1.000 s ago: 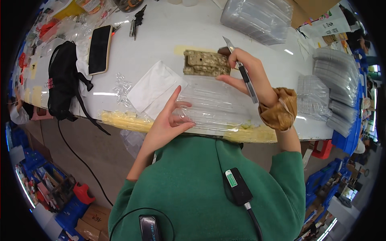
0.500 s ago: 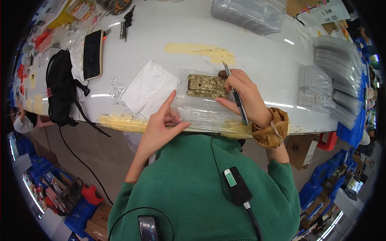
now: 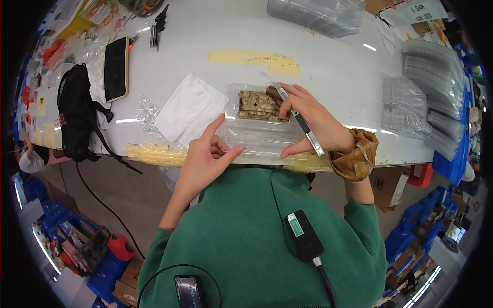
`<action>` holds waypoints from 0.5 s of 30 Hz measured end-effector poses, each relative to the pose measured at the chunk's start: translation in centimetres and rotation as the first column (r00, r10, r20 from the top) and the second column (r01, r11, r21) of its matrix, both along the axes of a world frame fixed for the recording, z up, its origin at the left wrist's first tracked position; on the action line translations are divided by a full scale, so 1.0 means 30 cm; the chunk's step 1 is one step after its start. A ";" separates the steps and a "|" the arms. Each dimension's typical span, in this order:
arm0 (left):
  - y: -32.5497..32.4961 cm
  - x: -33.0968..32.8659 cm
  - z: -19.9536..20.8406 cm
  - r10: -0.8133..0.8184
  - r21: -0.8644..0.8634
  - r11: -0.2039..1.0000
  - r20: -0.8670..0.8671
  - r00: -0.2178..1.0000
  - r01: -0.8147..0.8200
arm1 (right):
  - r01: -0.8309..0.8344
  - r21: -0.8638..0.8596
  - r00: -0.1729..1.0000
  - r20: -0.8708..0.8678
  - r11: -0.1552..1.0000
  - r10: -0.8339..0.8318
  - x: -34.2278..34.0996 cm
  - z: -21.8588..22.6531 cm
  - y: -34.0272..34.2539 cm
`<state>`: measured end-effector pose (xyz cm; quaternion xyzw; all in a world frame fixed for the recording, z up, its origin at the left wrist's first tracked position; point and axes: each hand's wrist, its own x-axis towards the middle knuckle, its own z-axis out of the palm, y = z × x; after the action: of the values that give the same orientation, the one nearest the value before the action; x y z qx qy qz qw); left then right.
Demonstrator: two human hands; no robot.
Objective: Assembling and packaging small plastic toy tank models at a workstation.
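A camouflage-patterned toy tank (image 3: pixel 259 106) lies in a clear plastic blister tray (image 3: pixel 257 137) at the table's near edge. My left hand (image 3: pixel 205 154) holds the tray's left end, index finger and thumb spread along its edges and the other fingers curled against it. My right hand (image 3: pixel 310 115) is closed around a grey and black utility knife (image 3: pixel 306 128), its blade end pointing up and left. Right-hand fingertips are by the tank's right end, at a dark brown piece (image 3: pixel 273 93). The right thumb stretches over the tray's near part.
Left of the tray lie a folded white cloth (image 3: pixel 191 109), small clear plastic pieces (image 3: pixel 149 115), a phone (image 3: pixel 116 69) and a black pouch (image 3: pixel 74 113). Stacked clear trays (image 3: pixel 434 77) stand to the right. A clear plastic box (image 3: pixel 318 15) is at the back.
My right hand has opened its thumb away from the tank and tilted the knife further left. The brown piece has shifted left over the tank's corner. My left hand has hardly moved.
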<state>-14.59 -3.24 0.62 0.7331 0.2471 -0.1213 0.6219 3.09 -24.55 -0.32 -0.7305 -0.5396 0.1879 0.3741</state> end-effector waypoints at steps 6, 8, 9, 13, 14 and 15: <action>0.005 0.025 -0.016 -0.010 0.139 0.990 0.079 0.997 -0.001 | 0.064 0.038 0.981 -0.184 0.997 -0.056 0.013 0.006 0.002; 0.005 0.032 -0.015 0.009 0.148 0.989 0.110 0.994 -0.026 | 0.091 -0.013 0.964 -0.249 0.996 -0.091 0.016 0.011 0.000; 0.007 0.036 -0.015 0.019 0.153 0.987 0.126 0.992 -0.039 | 0.102 -0.038 0.954 -0.280 0.994 -0.109 0.017 0.012 0.001; 0.021 0.058 -0.018 0.005 0.221 0.975 0.107 0.994 -0.028 | 0.117 -0.039 0.940 -0.319 0.992 -0.123 0.033 -0.004 0.012; 0.023 0.062 -0.018 0.001 0.242 0.970 0.099 0.995 -0.025 | 0.121 -0.040 0.935 -0.332 0.992 -0.127 0.036 -0.007 0.015; 0.025 0.065 -0.019 -0.002 0.242 0.970 0.099 0.995 -0.022 | 0.123 -0.040 0.934 -0.333 0.992 -0.130 0.037 -0.009 0.017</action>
<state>-12.64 -2.49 0.06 0.8076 0.2330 -0.0508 0.5394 4.20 -24.04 -0.57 -0.7246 -0.4184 0.2897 0.4648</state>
